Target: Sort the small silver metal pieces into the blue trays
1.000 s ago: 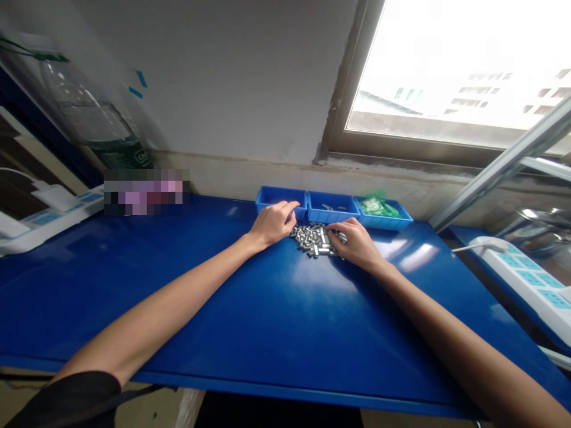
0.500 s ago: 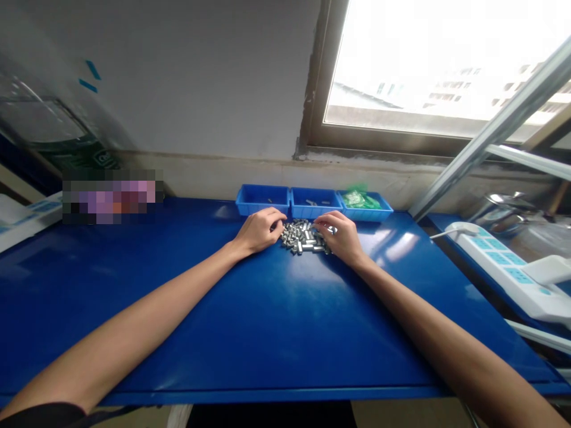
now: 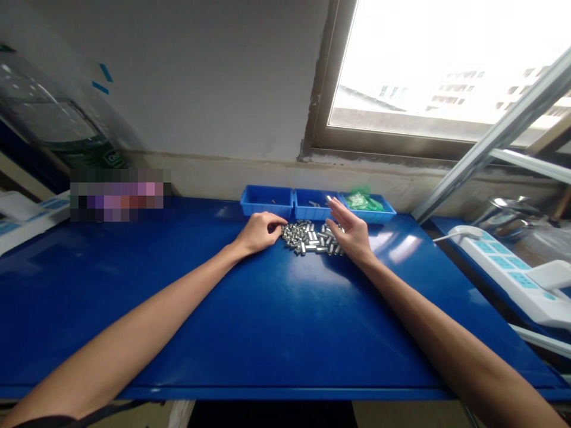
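A pile of small silver metal cylinders (image 3: pixel 311 239) lies on the blue table (image 3: pixel 250 309), just in front of three small blue trays. My left hand (image 3: pixel 259 232) rests at the pile's left edge, fingers curled in a pinch at the parts; what it grips is too small to see. My right hand (image 3: pixel 350 229) is raised at the pile's right edge, fingers stretched out and together, palm facing left, holding nothing. The left tray (image 3: pixel 266 202) and middle tray (image 3: pixel 314 206) hold a few small parts. The right tray (image 3: pixel 372 209) holds green pieces.
A wall and window frame stand right behind the trays. A white power strip (image 3: pixel 508 267) lies on the right, beside a slanted metal rail (image 3: pixel 491 145). A clear plastic bottle (image 3: pixel 57 128) stands at far left above a blurred patch. A white device (image 3: pixel 27 217) lies at the left edge.
My right hand has lifted off the pile and opened, fingers now stretched toward the middle tray. My left hand stays curled at the pile's left edge. The view shifted slightly.
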A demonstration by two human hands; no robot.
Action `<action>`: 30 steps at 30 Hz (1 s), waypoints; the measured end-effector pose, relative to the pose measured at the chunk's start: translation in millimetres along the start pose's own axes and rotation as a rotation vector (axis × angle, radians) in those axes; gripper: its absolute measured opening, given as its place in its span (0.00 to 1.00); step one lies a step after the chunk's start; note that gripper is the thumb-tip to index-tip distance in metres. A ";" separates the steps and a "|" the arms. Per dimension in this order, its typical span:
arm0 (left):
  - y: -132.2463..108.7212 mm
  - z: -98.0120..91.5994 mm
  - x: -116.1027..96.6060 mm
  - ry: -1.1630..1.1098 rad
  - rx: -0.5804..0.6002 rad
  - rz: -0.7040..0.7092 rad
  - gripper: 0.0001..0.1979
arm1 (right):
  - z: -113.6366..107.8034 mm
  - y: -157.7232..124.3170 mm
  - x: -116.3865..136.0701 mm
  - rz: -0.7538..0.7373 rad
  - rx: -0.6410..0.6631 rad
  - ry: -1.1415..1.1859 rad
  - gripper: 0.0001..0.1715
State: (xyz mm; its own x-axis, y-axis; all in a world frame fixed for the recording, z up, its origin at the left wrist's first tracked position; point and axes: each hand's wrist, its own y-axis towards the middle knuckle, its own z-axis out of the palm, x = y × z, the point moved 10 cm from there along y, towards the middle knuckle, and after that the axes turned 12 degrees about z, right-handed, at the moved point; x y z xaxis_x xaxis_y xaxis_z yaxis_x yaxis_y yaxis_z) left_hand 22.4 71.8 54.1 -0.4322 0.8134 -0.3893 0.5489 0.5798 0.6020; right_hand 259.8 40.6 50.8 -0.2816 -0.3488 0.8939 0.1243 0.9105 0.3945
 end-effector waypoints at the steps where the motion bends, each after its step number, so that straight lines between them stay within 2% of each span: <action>1: -0.2 -0.4 1.9 -0.024 -0.005 -0.014 0.12 | 0.5 -0.1 1.5 -0.021 0.007 -0.055 0.32; 5: -2.6 -2.3 10.9 -0.077 -0.030 -0.077 0.12 | 1.8 -4.0 12.3 -0.090 -0.008 -0.273 0.32; 10: -4.0 -4.5 15.7 -0.095 -0.065 -0.095 0.13 | 10.3 -13.7 34.8 -0.223 -0.021 -0.412 0.25; 17: -3.3 1.2 5.9 -0.055 0.029 0.002 0.17 | 21.4 -24.6 48.5 -0.380 0.001 -0.472 0.19; 21: -3.2 2.0 0.7 -0.032 0.037 0.061 0.14 | 27.2 -26.8 49.8 -0.407 0.040 -0.499 0.18; 24: -3.0 3.6 3.0 -0.055 0.033 0.048 0.10 | 28.8 -26.5 48.9 -0.408 0.049 -0.511 0.17; 30: -2.4 1.3 8.8 -0.100 -0.018 0.019 0.10 | 28.9 -24.5 45.1 -0.368 0.059 -0.523 0.16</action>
State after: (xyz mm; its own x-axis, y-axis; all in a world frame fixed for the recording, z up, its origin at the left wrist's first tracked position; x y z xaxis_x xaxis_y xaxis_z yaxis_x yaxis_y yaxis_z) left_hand 18.3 77.6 48.3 -0.3479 0.8251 -0.4452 0.5425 0.5644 0.6222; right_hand 216.5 9.0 75.3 -0.7246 -0.4998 0.4744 -0.1172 0.7678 0.6299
